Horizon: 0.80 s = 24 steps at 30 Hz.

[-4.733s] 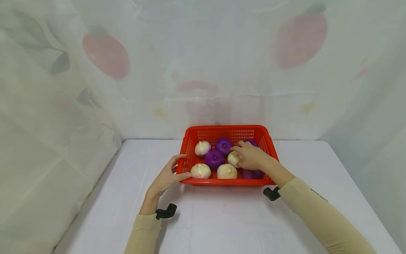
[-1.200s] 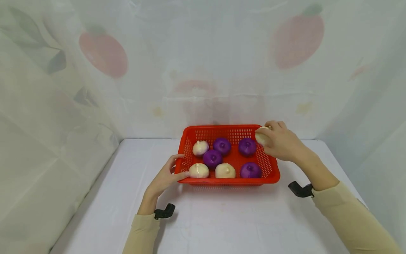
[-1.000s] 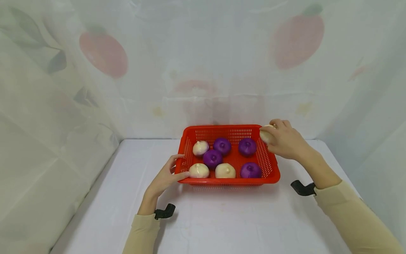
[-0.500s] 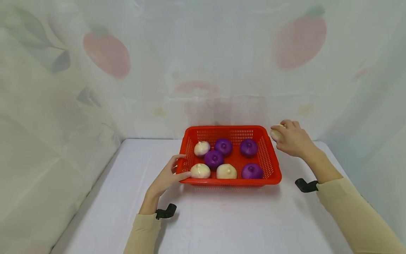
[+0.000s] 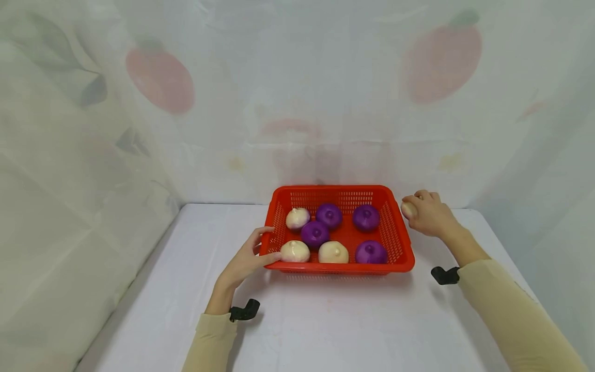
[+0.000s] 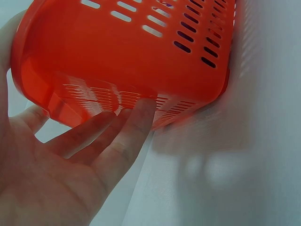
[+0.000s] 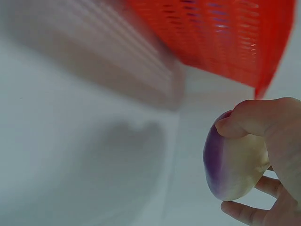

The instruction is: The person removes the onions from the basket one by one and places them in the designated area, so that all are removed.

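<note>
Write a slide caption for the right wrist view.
The right hand holds a purple-and-cream turnip-like vegetable near a perforated red basket.

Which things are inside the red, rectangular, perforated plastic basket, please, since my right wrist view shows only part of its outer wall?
Observer: The head view shows four round, glossy purple bulbs and three round, mostly cream bulbs in there.

Operator: Thank you; could you tell me where the person's bare left hand is?

Observer: It holds the left end of the red basket, with the thumb over the rim near the front corner.

Operator: And whereabouts along the basket is the purple-and-cream bulb that the bare right hand holds, please?

Observer: In the head view it appears just outside the right end, nearer the back corner than the front.
</note>
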Each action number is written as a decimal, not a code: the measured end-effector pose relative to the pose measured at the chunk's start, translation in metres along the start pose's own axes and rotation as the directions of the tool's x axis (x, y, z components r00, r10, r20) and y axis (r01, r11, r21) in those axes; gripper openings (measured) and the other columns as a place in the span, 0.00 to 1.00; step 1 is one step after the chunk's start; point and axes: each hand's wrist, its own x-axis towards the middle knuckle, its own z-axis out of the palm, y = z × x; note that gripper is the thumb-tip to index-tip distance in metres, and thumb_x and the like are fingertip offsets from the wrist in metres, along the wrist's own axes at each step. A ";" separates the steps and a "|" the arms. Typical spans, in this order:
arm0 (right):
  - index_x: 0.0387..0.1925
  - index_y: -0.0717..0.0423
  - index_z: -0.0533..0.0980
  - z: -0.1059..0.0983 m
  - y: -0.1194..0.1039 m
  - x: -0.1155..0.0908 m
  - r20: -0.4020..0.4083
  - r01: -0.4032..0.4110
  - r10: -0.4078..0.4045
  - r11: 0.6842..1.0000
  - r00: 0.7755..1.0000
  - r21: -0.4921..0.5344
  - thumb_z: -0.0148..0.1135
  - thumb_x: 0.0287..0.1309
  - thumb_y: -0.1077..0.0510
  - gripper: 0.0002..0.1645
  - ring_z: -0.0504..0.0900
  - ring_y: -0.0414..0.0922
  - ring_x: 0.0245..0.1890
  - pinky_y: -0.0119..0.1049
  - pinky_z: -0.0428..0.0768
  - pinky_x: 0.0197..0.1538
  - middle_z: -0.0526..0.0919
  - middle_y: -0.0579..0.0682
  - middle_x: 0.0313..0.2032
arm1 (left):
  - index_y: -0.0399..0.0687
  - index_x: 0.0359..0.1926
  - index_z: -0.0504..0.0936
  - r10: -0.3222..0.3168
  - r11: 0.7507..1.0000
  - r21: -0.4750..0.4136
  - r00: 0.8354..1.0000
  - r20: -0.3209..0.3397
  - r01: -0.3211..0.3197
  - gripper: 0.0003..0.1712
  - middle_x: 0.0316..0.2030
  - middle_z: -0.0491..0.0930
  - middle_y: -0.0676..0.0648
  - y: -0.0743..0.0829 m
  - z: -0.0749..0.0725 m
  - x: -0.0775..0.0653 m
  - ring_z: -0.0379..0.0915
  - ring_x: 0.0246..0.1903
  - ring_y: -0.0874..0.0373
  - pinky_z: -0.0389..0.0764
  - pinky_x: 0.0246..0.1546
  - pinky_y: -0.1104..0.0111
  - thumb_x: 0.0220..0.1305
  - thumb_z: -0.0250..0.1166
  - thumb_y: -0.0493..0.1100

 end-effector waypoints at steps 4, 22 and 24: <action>0.63 0.60 0.74 0.013 0.004 0.001 0.004 0.008 -0.008 1.000 1.000 -0.008 0.56 0.67 0.53 0.26 0.63 0.73 0.60 0.72 0.73 0.50 0.68 0.70 0.60 | 0.57 0.72 0.64 -0.006 1.000 0.006 1.000 -0.007 0.006 0.43 0.71 0.64 0.42 -0.001 0.000 0.000 0.65 0.66 0.38 0.70 0.60 0.43 0.60 0.75 0.50; 0.64 0.60 0.74 0.043 0.016 0.001 0.054 -0.020 0.019 1.000 0.998 0.007 0.55 0.71 0.51 0.26 0.64 0.73 0.60 0.73 0.74 0.50 0.68 0.72 0.61 | 0.64 0.70 0.66 -0.025 1.000 0.009 0.999 -0.029 0.026 0.39 0.71 0.64 0.45 0.002 0.002 -0.001 0.66 0.65 0.42 0.70 0.61 0.43 0.60 0.75 0.48; 0.65 0.60 0.74 0.044 0.017 0.001 0.057 -0.012 0.012 1.000 0.998 0.001 0.56 0.70 0.50 0.27 0.64 0.73 0.61 0.73 0.74 0.51 0.68 0.72 0.62 | 0.63 0.70 0.66 -0.023 1.000 0.010 0.999 -0.028 0.023 0.40 0.72 0.64 0.44 0.001 0.002 -0.001 0.66 0.65 0.42 0.71 0.60 0.44 0.61 0.75 0.48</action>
